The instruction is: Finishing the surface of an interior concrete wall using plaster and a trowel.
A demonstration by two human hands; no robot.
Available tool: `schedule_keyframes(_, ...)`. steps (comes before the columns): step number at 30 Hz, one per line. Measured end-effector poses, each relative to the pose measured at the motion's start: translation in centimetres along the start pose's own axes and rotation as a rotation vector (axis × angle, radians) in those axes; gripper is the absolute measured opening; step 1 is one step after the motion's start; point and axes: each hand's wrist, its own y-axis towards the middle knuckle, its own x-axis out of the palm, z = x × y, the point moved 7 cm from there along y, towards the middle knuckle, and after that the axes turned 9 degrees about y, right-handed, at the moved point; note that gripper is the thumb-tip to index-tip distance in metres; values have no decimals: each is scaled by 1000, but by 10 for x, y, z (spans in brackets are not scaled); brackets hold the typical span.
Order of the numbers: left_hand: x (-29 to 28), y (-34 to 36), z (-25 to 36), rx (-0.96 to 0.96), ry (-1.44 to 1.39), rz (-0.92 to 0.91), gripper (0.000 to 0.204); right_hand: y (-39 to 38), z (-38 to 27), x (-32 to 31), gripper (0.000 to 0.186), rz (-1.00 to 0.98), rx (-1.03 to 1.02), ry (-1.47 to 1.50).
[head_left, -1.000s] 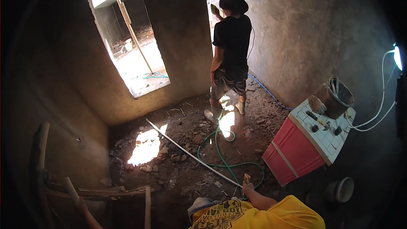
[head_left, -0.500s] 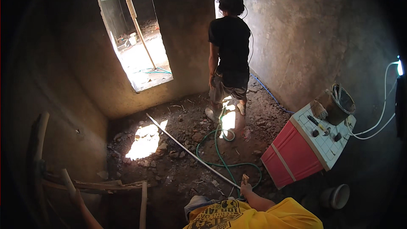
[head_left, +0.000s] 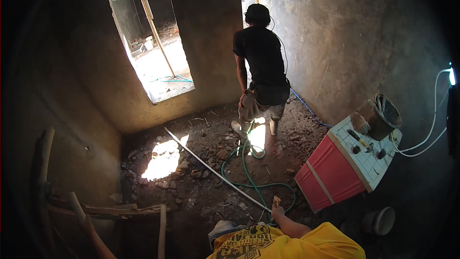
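One bucket (head_left: pixel 382 115) — its contents too dim to be told — and a few small tools are carried on the tiled top of one red-sided box (head_left: pixel 335 172), with one pale bowl (head_left: pixel 379 220) seen on the floor just beside it. One small brown block (head_left: pixel 276 202) is held upright in the closed fingers of the right hand (head_left: pixel 277 211), near one white pipe (head_left: pixel 215 172) and one green hose (head_left: pixel 249 177) on the rubble floor. The left hand (head_left: pixel 86 220) is seen by a wooden stick (head_left: pixel 76 206) — its grip cannot be told — while one other person (head_left: pixel 261 67) stands at the far wall.
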Motion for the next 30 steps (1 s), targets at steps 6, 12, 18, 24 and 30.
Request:
schedule_keyframes(6,2,0,0,1,30,23,48,23,15,6,44,10,-22,2)
schedule_keyframes(12,0,-4,-8,-9,40,14,48,-7,-7,2,49,-30,-7,-53)
schedule_keyframes(18,0,-4,4,-4,23,-12,49,15,6,5,53,-72,-35,-52)
schedule_keyframes(24,-3,-7,6,-13,32,-25,49,-12,-11,-1,51,-57,-23,-23)
schedule_keyframes(30,-4,-8,11,-20,25,-37,49,-6,-7,-3,45,-10,-46,14)
